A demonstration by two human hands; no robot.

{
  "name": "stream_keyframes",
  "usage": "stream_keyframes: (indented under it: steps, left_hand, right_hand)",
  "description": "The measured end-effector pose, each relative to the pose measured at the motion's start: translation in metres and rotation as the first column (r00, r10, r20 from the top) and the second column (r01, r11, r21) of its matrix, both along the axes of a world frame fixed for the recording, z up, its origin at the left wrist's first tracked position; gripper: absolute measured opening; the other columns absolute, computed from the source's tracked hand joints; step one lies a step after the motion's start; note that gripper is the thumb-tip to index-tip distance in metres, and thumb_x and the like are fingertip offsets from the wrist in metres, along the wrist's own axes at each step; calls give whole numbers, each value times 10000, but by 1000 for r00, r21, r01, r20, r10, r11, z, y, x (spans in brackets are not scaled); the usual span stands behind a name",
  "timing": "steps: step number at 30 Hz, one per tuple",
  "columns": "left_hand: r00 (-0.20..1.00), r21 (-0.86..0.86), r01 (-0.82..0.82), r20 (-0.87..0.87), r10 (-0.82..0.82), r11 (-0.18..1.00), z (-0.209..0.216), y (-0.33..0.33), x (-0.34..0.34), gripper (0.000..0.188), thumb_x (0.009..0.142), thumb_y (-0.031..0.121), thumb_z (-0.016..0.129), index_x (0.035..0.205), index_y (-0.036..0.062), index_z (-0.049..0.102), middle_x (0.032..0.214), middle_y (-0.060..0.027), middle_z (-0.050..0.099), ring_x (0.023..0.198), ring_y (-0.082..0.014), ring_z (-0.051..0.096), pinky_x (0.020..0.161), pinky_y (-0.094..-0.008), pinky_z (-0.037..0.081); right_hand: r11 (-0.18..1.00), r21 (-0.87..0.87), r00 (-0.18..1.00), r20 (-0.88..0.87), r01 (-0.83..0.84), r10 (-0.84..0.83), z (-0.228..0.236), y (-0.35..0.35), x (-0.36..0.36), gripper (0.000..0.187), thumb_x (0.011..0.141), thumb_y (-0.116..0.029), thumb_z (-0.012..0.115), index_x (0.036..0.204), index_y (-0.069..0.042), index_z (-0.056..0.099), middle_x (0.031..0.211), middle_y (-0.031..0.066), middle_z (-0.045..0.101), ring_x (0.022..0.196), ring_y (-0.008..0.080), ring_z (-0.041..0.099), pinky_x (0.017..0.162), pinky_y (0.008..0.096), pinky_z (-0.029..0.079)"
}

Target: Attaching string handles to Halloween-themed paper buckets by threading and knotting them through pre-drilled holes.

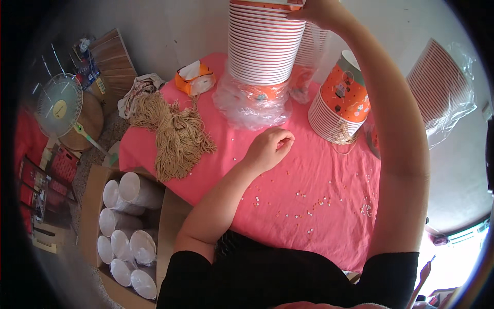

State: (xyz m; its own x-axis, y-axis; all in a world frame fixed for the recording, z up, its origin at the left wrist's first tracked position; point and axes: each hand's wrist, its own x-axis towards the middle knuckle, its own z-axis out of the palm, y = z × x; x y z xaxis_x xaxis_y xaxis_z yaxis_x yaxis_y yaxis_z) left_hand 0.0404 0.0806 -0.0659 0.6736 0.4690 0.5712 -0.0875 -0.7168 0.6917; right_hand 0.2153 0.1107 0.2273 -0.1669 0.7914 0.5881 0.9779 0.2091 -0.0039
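A tall stack of nested paper buckets [265,46], orange with white rims, stands on the pink-covered table [288,232], its lower part in a crumpled clear plastic bag [252,110]. My right hand [320,13] reaches up to the top of the stack, its fingers closed at the rim of the uppermost bucket; the frame's upper edge cuts off part of this. In front of the stack, my left hand [270,149] is held over the table with its fingers curled together. What it holds, if anything, cannot be made out.
Bundles of tan string [180,139] and an orange-and-white packet [195,77] lie at the left. More buckets [337,116] stand at the right, beside a bagged stack [442,82]. Small beads [309,211] are scattered in front. A cardboard box [92,206] holds wrapped white stacks.
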Motion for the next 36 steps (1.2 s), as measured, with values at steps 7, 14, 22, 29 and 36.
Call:
stream_keyframes:
  steps: [7, 14, 22, 29, 36]
  left_hand:
    - [1000, 6, 7, -10, -7, 1000, -2, 3, 3, 103, 888, 77, 649, 964, 7, 644, 881, -105, 658, 777, -208, 653, 689, -305, 528]
    - [1000, -6, -15, -17, 15, 1000, -2, 7, 1, 100, 894, 82, 644, 955, 3, 645, 897, -103, 664, 771, -199, 652, 686, -303, 527]
    - [955, -109, -194, 207, 213, 975, 0, 15, -1, 169, 861, 81, 652, 1018, 23, 624, 880, -89, 646, 757, -175, 617, 671, -293, 509]
    - [890, -466, -27, 391, 234, 884, 3, 38, -14, 261, 948, 203, 619, 1139, 26, 593, 1015, -27, 601, 905, -104, 572, 780, -252, 484]
    - [901, -444, 104, 422, 105, 890, 31, 26, -24, 608, 968, 420, 547, 1398, 15, 403, 1385, -95, 481, 1280, -179, 455, 1053, -363, 391]
  right_hand:
    - [862, 185, 865, -93, -472, 493, -3, -6, 12, 290, 730, -128, 813, 937, 6, 659, 897, 149, 693, 831, 287, 659, 743, 390, 524]
    - [954, 299, 996, -78, -6, 31, 23, -33, -10, 307, 791, -178, 787, 959, 29, 634, 969, 159, 631, 852, 256, 643, 721, 344, 530]
    - [746, 609, 963, 175, -270, 206, -9, -130, -14, 197, 786, -55, 745, 845, -38, 558, 967, 73, 525, 822, 154, 531, 715, 269, 486]
    - [809, 539, 970, 78, -235, 230, -78, -203, -32, 284, 649, 40, 783, 868, -24, 615, 958, 93, 545, 800, 190, 596, 660, 290, 496]
    - [938, 270, 869, -384, -219, 314, -125, -222, -16, 287, 654, 7, 814, 881, -19, 639, 989, 59, 567, 890, 161, 589, 781, 292, 491]
